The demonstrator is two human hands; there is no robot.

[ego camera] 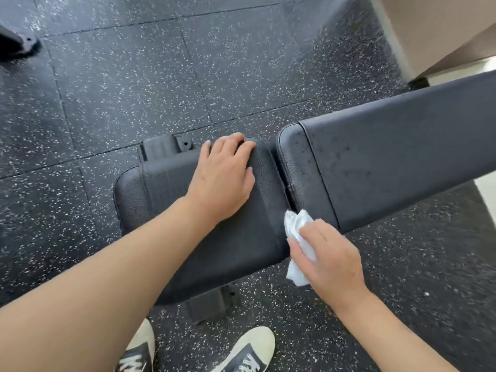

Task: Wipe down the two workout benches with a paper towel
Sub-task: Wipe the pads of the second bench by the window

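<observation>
A black padded workout bench fills the middle of the view, made of a short seat pad [161, 200] on the left and a long back pad [397, 154] running off to the right. My left hand [222, 178] rests flat on the seat pad, its fingertips curling over the far edge. My right hand [327, 261] holds a crumpled white paper towel [298, 229] and presses it at the near end of the gap between the two pads. Wet spots show on the back pad. Only one bench is in view.
Speckled black rubber flooring [134, 76] surrounds the bench. The bench's frame foot [166, 147] shows behind the seat, and a support post [209, 304] below it. My two sneakers [241, 353] stand at the near edge. A beige wall [434, 28] is at the top right.
</observation>
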